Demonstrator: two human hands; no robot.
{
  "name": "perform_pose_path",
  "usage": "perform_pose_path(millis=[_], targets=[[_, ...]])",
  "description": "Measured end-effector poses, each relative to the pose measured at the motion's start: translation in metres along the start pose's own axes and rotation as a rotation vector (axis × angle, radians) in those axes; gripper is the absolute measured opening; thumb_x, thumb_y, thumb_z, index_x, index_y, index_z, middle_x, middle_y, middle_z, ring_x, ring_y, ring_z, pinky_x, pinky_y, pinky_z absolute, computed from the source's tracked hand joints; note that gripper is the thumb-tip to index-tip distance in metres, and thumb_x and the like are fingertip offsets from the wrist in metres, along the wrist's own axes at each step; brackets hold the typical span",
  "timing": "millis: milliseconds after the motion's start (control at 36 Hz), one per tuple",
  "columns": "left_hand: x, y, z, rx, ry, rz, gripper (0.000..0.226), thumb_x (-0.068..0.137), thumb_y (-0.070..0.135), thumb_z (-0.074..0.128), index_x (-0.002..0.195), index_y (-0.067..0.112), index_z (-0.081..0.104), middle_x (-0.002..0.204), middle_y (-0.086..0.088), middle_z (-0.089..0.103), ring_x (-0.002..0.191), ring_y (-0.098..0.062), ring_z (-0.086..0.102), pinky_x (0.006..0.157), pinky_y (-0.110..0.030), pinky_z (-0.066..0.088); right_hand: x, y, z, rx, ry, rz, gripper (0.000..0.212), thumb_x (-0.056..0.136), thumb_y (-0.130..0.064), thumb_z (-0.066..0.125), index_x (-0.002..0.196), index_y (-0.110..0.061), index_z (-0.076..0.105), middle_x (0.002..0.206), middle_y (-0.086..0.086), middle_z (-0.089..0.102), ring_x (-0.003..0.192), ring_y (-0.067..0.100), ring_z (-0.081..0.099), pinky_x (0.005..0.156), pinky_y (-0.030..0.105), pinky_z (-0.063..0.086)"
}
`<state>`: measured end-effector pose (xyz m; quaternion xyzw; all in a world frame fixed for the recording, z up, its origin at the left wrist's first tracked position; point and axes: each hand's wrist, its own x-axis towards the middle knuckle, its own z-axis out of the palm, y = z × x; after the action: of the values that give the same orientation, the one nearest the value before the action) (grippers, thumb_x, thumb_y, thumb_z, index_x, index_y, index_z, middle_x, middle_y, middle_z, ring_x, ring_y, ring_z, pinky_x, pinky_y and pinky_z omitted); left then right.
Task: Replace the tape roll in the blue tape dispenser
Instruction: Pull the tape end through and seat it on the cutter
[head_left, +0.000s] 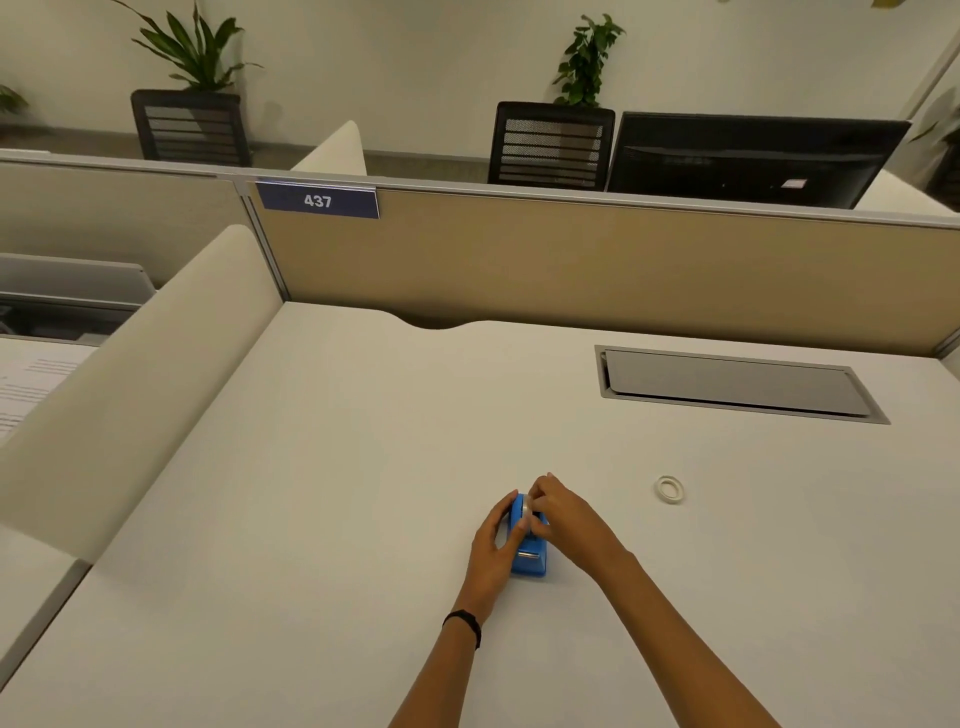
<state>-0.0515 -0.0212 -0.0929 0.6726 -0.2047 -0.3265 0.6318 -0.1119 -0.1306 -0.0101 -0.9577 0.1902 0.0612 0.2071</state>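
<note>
Gripping a small blue plastic tape dispenser (529, 558) w/ our left hand (493, 545), fingers curled round its left side, we pinch the clear tape roll (528, 506) at its top w/ our right hand (563, 514). Dispenser stands on the white desk (363, 467), toward the front edge, approx. mid-width. A thin whitish ring (669, 489), core or roll unclear, lies flat to the right, well apart.

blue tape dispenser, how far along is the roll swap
Likely done: a thin white ring, probably the old roll, lies apart on the desk. In hand: the left hand grips the blue tape dispenser; the right hand pinches a tape roll at its top. Left: seating it, threading tape to the cutter.
</note>
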Motion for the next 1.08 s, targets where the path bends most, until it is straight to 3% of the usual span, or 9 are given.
perform_pose_path(millis=[83,194,306,444,750,861,1083], targets=[[0.0,-0.0008,-0.0013,0.016,-0.037,0.012,0.038,0.091,0.03,0.054,0.125,0.042,0.043,0.132,0.018,0.046,0.12,-0.004,0.048,0.084,-0.005,0.046,0.0005,0.0014,-0.0021,-0.026,-0.007,-0.016,0.026,0.095,-0.016,0.049,0.102,0.002,0.065,0.118,0.015,0.054,0.101,0.022,0.054,0.083,0.028,0.046],[0.001,-0.0024,-0.0013,0.031,-0.039,0.025,0.034,0.092,0.03,0.052,0.12,0.048,0.044,0.131,0.018,0.047,0.12,-0.005,0.048,0.092,-0.012,0.046,-0.0007,0.0028,-0.0009,-0.022,0.022,-0.037,0.026,0.096,-0.016,0.047,0.098,0.001,0.066,0.115,0.013,0.054,0.097,0.021,0.054,0.081,0.028,0.046],[0.001,-0.001,0.0018,0.023,-0.03,0.04,0.031,0.093,0.026,0.052,0.118,0.044,0.047,0.13,0.013,0.051,0.119,-0.007,0.051,0.093,-0.013,0.046,-0.0031,0.0041,-0.0005,0.023,0.042,-0.02,0.029,0.094,-0.023,0.05,0.095,0.001,0.066,0.111,0.01,0.054,0.088,0.022,0.057,0.076,0.028,0.047],[0.0017,-0.0025,0.0019,0.018,-0.005,0.034,0.03,0.093,0.023,0.051,0.118,0.041,0.047,0.128,0.01,0.052,0.117,-0.01,0.052,0.088,-0.009,0.047,-0.0014,0.0015,-0.0004,0.038,0.031,-0.01,0.028,0.093,-0.023,0.051,0.096,0.001,0.065,0.111,0.012,0.055,0.09,0.022,0.056,0.079,0.03,0.048],[0.0024,-0.0031,0.0018,0.037,-0.004,0.035,0.031,0.093,0.022,0.051,0.117,0.042,0.047,0.127,0.009,0.053,0.118,-0.014,0.053,0.101,-0.028,0.045,0.0011,-0.0012,-0.003,0.039,0.014,0.034,0.026,0.093,-0.017,0.052,0.097,0.003,0.067,0.115,0.014,0.054,0.094,0.028,0.058,0.081,0.03,0.047],[0.0016,-0.0005,0.0016,0.038,-0.004,0.035,0.03,0.093,0.023,0.052,0.118,0.04,0.048,0.128,0.006,0.055,0.118,-0.015,0.055,0.1,-0.028,0.046,0.0036,-0.0015,-0.0041,0.049,0.026,0.049,0.027,0.094,-0.014,0.049,0.096,0.005,0.068,0.117,0.015,0.054,0.091,0.028,0.057,0.08,0.03,0.045],[0.0011,0.0012,-0.0001,0.051,-0.022,0.024,0.03,0.093,0.024,0.051,0.121,0.036,0.048,0.132,0.004,0.052,0.122,-0.016,0.051,0.106,-0.037,0.043,0.0012,0.0047,0.0014,0.223,0.122,0.062,0.021,0.089,-0.019,0.059,0.085,-0.002,0.07,0.1,0.012,0.062,0.087,0.022,0.059,0.074,0.026,0.047]])
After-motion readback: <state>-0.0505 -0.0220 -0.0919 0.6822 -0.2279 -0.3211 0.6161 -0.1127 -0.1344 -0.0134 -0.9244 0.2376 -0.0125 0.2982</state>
